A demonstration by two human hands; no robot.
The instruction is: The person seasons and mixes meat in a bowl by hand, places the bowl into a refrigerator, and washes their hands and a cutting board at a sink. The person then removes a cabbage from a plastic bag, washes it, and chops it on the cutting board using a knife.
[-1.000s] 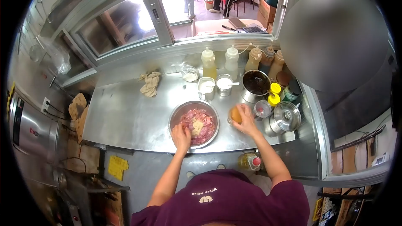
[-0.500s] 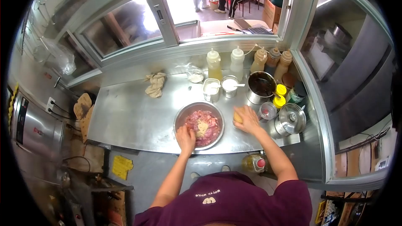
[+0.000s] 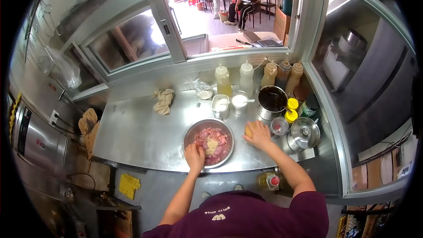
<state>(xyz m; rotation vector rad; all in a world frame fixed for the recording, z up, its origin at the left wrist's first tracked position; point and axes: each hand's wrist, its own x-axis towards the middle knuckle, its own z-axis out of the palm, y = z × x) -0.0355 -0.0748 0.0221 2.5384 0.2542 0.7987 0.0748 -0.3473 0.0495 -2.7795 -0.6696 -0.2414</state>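
Observation:
A steel bowl point(image 3: 187, 133) on the metal counter holds pink raw meat point(image 3: 220, 137) with a pale yellowish heap point(image 3: 212, 145) on it. My left hand point(image 3: 194, 156) is at the bowl's left front rim, its fingers curled over the inner edge; whether they grip the rim is hard to tell. To the right of the bowl, my right hand point(image 3: 258, 134) is closed around an orange-tan round object point(image 3: 248, 131), mostly hidden under the fingers. A clear cup point(image 3: 279, 126) and a lidded steel pot point(image 3: 305, 133) stand just right of that hand.
Behind are squeeze bottles point(image 3: 246, 79), white-filled containers point(image 3: 220, 105), a pot of dark sauce point(image 3: 272, 100) and yellow-lidded jars point(image 3: 291, 110). A cloth point(image 3: 163, 101) lies at the left. An oil bottle point(image 3: 268, 181) stands below the counter's front edge. Two people are beyond the window.
The view has shifted. My right hand has flattened over the orange-tan object, which shows less than before. My left hand stays at the bowl's left front rim.

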